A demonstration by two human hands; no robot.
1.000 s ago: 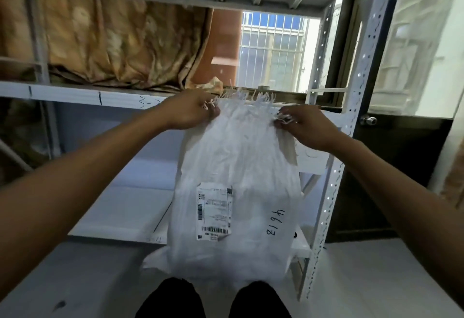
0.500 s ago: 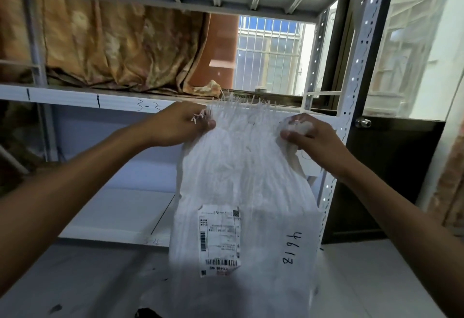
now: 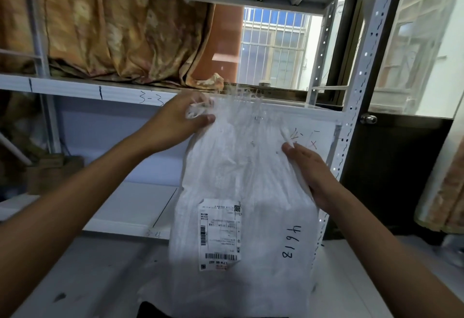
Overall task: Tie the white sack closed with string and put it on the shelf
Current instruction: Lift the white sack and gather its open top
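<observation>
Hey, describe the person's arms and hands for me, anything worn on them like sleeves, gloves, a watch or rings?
Both arms are bare along all that shows, from the frame edges to the wrists: no sleeves in view. The left hand and right hand wear no gloves. No watch, bracelet or band shows on either wrist, and no rings are visible, though some fingers are hidden by the sack.

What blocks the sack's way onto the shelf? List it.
Nothing visible does. The white sack, held by the left hand and right hand, hangs before the shelf, whose visible board is bare.
</observation>
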